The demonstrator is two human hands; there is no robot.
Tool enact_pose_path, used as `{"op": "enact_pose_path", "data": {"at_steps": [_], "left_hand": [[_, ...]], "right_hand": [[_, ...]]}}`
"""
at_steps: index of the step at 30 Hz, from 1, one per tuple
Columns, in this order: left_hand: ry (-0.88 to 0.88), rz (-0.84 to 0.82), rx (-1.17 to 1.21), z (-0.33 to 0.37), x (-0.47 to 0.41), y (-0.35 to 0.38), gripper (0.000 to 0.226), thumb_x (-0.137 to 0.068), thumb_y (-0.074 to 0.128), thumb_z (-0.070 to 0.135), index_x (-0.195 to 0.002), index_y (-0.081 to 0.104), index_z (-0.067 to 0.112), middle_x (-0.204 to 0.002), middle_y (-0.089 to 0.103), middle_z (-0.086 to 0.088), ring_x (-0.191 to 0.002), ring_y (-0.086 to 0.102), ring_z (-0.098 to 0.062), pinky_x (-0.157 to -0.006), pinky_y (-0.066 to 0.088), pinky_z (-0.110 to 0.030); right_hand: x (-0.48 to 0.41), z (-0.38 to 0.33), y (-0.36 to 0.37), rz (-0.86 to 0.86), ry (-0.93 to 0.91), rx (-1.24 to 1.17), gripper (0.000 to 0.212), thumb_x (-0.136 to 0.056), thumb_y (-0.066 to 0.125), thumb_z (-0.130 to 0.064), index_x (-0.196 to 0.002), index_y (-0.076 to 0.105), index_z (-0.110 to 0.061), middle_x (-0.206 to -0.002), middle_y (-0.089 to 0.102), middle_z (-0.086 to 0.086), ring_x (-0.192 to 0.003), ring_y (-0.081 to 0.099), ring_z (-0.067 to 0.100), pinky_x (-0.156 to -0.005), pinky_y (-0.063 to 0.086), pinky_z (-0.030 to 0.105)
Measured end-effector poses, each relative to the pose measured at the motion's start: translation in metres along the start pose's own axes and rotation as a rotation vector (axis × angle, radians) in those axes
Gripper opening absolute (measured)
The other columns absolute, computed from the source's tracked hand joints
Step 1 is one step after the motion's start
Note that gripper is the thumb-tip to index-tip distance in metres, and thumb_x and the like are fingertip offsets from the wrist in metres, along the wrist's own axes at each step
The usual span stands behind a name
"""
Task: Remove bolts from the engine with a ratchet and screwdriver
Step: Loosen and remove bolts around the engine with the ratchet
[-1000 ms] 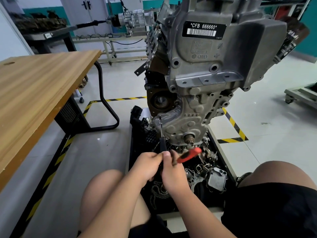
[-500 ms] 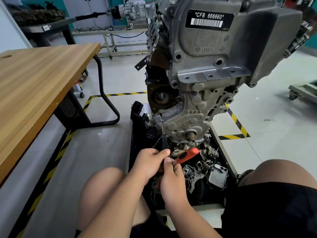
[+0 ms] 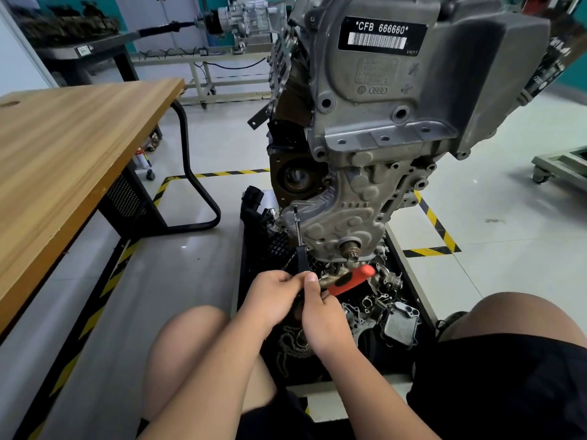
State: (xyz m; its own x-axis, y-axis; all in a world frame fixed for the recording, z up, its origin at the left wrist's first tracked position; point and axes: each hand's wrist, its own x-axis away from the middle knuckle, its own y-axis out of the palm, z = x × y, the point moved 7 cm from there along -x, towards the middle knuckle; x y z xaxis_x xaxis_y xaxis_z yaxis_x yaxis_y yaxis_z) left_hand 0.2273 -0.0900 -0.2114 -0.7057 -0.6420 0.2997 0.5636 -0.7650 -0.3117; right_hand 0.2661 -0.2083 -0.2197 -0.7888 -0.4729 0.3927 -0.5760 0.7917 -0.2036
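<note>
Two bare knees sit nearest. Between them the left hand [image 3: 273,296] and right hand [image 3: 327,322] meet, both pinching the black handle of the screwdriver [image 3: 301,258]. Just beyond, a red-handled tool [image 3: 349,279] juts over a black tray [image 3: 249,265] of loose metal parts crowding the space under the engine [image 3: 381,138]. The screwdriver's shaft rises to a bolt [image 3: 295,207] at the lower left edge of the engine's grey, dimpled cover. A wooden table [image 3: 63,147] stands to the left.

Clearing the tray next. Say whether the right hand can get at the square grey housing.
Probably yes: the grey housing lies uncovered just right of the right hand, but that hand grips the screwdriver and must let go first.
</note>
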Motion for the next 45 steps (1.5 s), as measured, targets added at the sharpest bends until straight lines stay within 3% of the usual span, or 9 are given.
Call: {"op": "enact_pose_path", "data": {"at_steps": [5,12,15,19,24,30,37,41,45], "left_hand": [[-0.046,-0.042,0.036,-0.001,0.003,0.001,0.049,-0.082,0.066,0.054,-0.047,0.054,0.022,-0.041,0.049,0.001,-0.03,0.037,-0.013,-0.035,0.025,-0.018],[-0.051,-0.063,0.039,0.0,0.007,0.0,0.043,-0.087,0.063,0.051,-0.058,0.059,0.02,-0.041,0.049,0.003,-0.03,0.037,-0.011,-0.034,0.024,-0.018],[-0.032,-0.058,0.036,0.002,0.007,0.0,0.042,-0.085,0.062,0.055,-0.061,0.064,0.022,-0.042,0.05,0.001,-0.031,0.036,-0.013,-0.035,0.024,-0.018],[-0.015,0.013,-0.007,0.001,0.003,-0.007,0.043,-0.085,0.061,0.056,-0.06,0.063,0.021,-0.039,0.042,0.006,-0.031,0.035,-0.015,-0.037,0.027,-0.019],[-0.026,-0.003,-0.015,-0.004,0.0,-0.004,0.044,-0.087,0.059,0.054,-0.052,0.063,0.028,-0.04,0.039,0.005,-0.033,0.035,-0.015,-0.038,0.028,-0.021],[-0.058,-0.018,0.018,-0.004,0.001,-0.003,0.052,-0.063,0.054,0.071,-0.058,0.057,0.02,-0.045,0.047,-0.001,-0.033,0.037,-0.017,-0.038,0.028,-0.022],[-0.061,-0.061,0.032,-0.004,0.004,0.0,0.044,-0.087,0.056,0.056,-0.065,0.064,0.019,-0.045,0.054,0.001,-0.032,0.038,-0.016,-0.037,0.027,-0.019],[-0.05,-0.058,0.071,-0.002,0.004,-0.003,0.042,-0.09,0.057,0.051,-0.059,0.066,0.024,-0.046,0.055,0.003,-0.03,0.035,-0.014,-0.035,0.024,-0.017],[-0.051,-0.043,0.063,-0.001,0.004,-0.004,0.044,-0.091,0.056,0.052,-0.055,0.065,0.028,-0.043,0.052,0.003,-0.029,0.036,-0.014,-0.034,0.025,-0.016]], "right_hand": [[0.014,0.004,0.032,-0.325,0.259,-0.64,0.063,-0.095,0.028,-0.065,-0.06,0.043,-0.014,-0.039,0.036,-0.001,-0.035,0.019,0.014,-0.042,0.023,0.024],[0.015,0.003,0.039,-0.419,0.26,-0.713,0.061,-0.093,0.03,-0.066,-0.059,0.042,-0.016,-0.04,0.037,-0.001,-0.034,0.019,0.012,-0.042,0.022,0.024],[0.009,0.004,0.027,-0.316,0.206,-0.542,0.062,-0.095,0.031,-0.063,-0.057,0.045,-0.015,-0.039,0.039,-0.001,-0.034,0.024,0.014,-0.043,0.027,0.024],[-0.003,-0.003,-0.002,-0.01,0.003,0.006,0.058,-0.091,0.038,-0.059,-0.057,0.054,-0.015,-0.048,0.054,-0.004,-0.045,0.05,0.015,-0.056,0.041,0.031],[-0.006,-0.011,-0.007,0.09,-0.117,0.472,0.054,-0.087,0.037,-0.062,-0.056,0.046,-0.02,-0.06,0.058,-0.003,-0.06,0.057,0.019,-0.052,0.035,0.03],[-0.001,0.001,0.012,-0.17,0.07,-0.272,0.058,-0.093,0.036,-0.063,-0.059,0.044,-0.017,-0.046,0.038,-0.002,-0.035,0.029,0.014,-0.042,0.027,0.024],[0.008,-0.001,0.029,-0.371,0.115,-0.513,0.056,-0.097,0.029,-0.061,-0.065,0.038,-0.015,-0.038,0.035,-0.002,-0.033,0.022,0.012,-0.044,0.023,0.024],[0.012,-0.005,0.036,-0.56,0.138,-0.659,0.051,-0.082,0.04,-0.066,-0.064,0.041,-0.019,-0.043,0.028,-0.005,-0.033,0.019,0.009,-0.04,0.022,0.021],[0.012,-0.008,0.033,-0.562,0.088,-0.55,0.051,-0.091,0.037,-0.062,-0.069,0.042,-0.016,-0.043,0.038,-0.004,-0.033,0.024,0.011,-0.041,0.029,0.022]]}}
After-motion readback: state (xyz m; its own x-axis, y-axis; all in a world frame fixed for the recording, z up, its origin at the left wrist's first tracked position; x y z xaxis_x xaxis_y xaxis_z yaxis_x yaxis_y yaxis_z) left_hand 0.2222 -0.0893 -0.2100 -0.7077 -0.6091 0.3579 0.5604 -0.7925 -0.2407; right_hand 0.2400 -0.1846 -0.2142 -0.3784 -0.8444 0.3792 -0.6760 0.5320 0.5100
